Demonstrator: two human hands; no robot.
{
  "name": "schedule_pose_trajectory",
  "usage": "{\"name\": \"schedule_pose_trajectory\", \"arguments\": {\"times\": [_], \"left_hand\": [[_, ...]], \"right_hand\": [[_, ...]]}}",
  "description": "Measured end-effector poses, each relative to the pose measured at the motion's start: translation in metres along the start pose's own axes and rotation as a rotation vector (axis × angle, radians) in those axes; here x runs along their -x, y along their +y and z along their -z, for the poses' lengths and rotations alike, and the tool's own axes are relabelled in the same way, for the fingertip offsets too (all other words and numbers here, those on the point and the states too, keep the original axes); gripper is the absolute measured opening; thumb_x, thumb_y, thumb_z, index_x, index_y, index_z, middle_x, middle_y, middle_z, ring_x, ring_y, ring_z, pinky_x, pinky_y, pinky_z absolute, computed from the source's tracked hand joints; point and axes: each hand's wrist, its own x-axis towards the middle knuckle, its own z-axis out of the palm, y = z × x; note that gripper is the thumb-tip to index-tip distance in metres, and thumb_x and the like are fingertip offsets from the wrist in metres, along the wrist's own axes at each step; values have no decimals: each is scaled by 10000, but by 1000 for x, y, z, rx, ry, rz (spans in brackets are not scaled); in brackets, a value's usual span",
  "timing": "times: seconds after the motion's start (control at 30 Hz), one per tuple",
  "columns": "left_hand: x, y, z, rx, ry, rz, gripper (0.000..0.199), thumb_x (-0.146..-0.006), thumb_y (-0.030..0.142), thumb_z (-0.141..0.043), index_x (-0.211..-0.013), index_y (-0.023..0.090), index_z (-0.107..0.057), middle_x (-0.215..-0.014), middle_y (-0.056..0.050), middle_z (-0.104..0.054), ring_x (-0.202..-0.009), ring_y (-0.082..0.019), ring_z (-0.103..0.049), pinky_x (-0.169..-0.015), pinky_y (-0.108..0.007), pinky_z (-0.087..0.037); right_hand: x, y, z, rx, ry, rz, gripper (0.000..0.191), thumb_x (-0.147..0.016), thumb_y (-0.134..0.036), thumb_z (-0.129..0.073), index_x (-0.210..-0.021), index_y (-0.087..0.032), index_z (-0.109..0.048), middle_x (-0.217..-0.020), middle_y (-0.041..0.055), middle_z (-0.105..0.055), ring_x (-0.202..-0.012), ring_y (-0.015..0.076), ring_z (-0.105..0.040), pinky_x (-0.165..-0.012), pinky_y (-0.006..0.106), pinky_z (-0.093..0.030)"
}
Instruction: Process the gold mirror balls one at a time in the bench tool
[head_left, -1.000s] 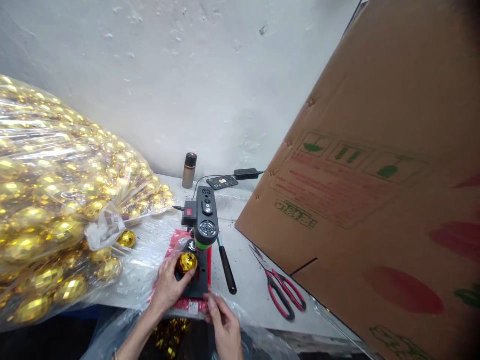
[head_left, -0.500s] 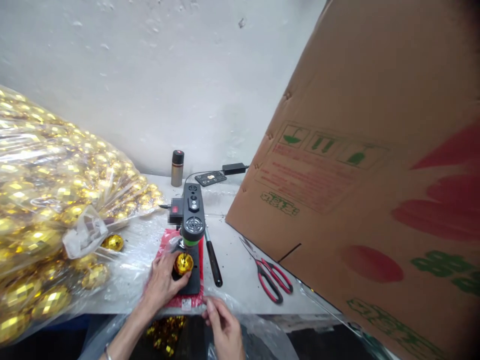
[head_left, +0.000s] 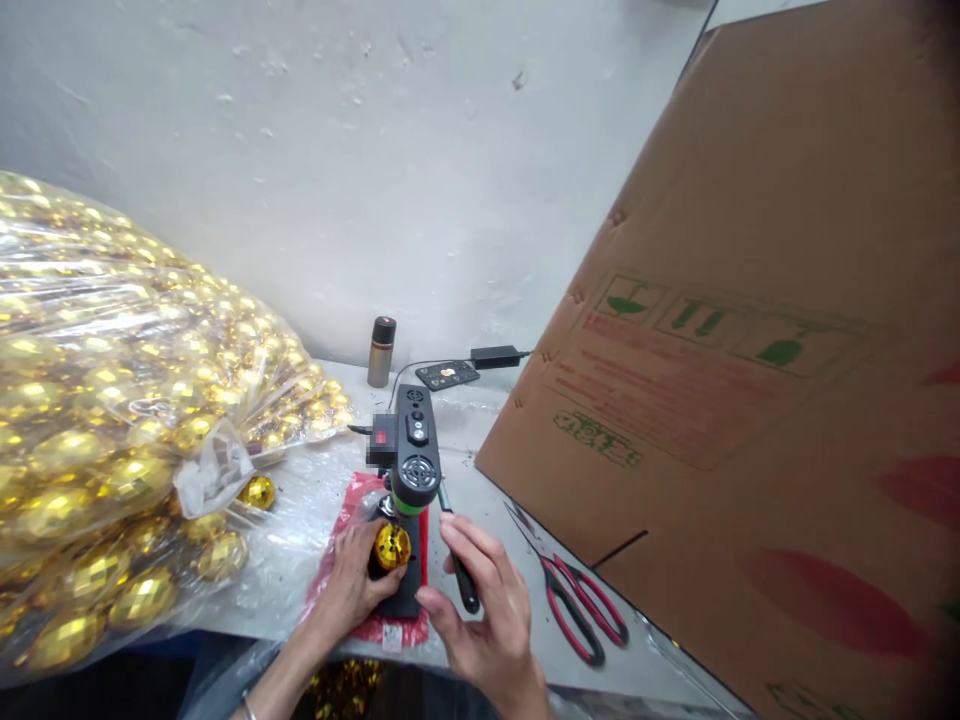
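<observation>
My left hand holds a faceted gold ball between thumb and fingers. The ball rests on the black base of a small bench drill press, right under the drill head. Beside the base, a lever with a black grip slants down from the machine. Around that grip is my right hand, its thumb and fingers apart; the fingertips are at the grip's upper part, and firm contact cannot be made out. Red plastic wrap lies under the base.
At left, a big clear bag bulges with gold balls; one loose ball lies beside it. Red-handled scissors lie near a large cardboard box on the right. Behind the drill stand a bottle, a dark phone-like slab and a power adapter.
My right hand has risen from the table's front edge to the lever grip. My left hand still holds the gold ball under the drill. The camera view has shifted slightly.
</observation>
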Motion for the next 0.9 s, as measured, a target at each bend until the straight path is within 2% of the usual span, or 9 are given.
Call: {"name": "schedule_pose_trajectory", "arguments": {"times": [0.1, 0.17, 0.23, 0.33, 0.5, 0.67, 0.9], "left_hand": [[1, 4, 1, 16, -25, 11, 509, -768, 360, -750, -1244, 211, -648, -1222, -144, -713, -1139, -379, -650, -990, -594, -489], [1, 6, 2, 22, -40, 22, 511, -775, 364, -750, -1251, 211, -644, -1212, -139, -715, -1130, -372, -651, -988, -585, -490], [1, 7, 3, 18, -44, 29, 506, -775, 366, -751, -1245, 209, -647, -1194, -138, -718, -1121, -369, -651, -990, -582, -489], [1, 8, 2, 13, -49, 29, 506, -767, 364, -758, -1239, 216, -653, -1180, -137, -722, -1110, -366, -653, -991, -578, -490], [3, 9, 0, 9, -30, 31, 495, -758, 327, -753, -1233, 221, -660, -1172, -130, -727, -1110, -365, -655, -991, -576, -488], [3, 9, -2, 19, -15, 29, 505, -747, 319, -756, -1232, 222, -656, -1176, -125, -729, -1112, -367, -655, -985, -573, -489], [4, 10, -4, 17, -6, 28, 507, -742, 298, -738, -1236, 221, -649, -1185, -126, -726, -1120, -368, -650, -991, -575, -487]], "right_hand": [[-11, 0, -7, -60, -5, -28, 146, -1027, -244, -508, -1075, -170, -625, -956, 110, -727, -905, 173, -727, -714, 250, -592], [-12, 0, -13, -71, 2, -46, 182, -1022, -175, -468, -881, -198, -581, -824, 61, -692, -768, 143, -687, -663, 242, -550], [-7, 0, -21, -62, 33, -64, 257, -1017, -126, -419, -793, -212, -514, -727, 23, -631, -654, 120, -610, -610, 237, -502], [7, 1, -34, -28, 88, -76, 279, -1021, -117, -364, -789, -222, -477, -690, 0, -570, -595, 113, -544, -560, 235, -457], [27, 4, -45, -24, 120, -118, 271, -999, -104, -342, -800, -234, -471, -716, -4, -563, -620, 123, -562, -558, 252, -435], [35, 5, -51, -94, 162, -163, 262, -983, -98, -367, -785, -233, -473, -732, -2, -558, -631, 129, -543, -579, 266, -430], [42, 9, -63, -111, 271, -158, 268, -1011, -141, -362, -778, -232, -460, -717, -10, -520, -605, 123, -483, -585, 279, -412]]}}
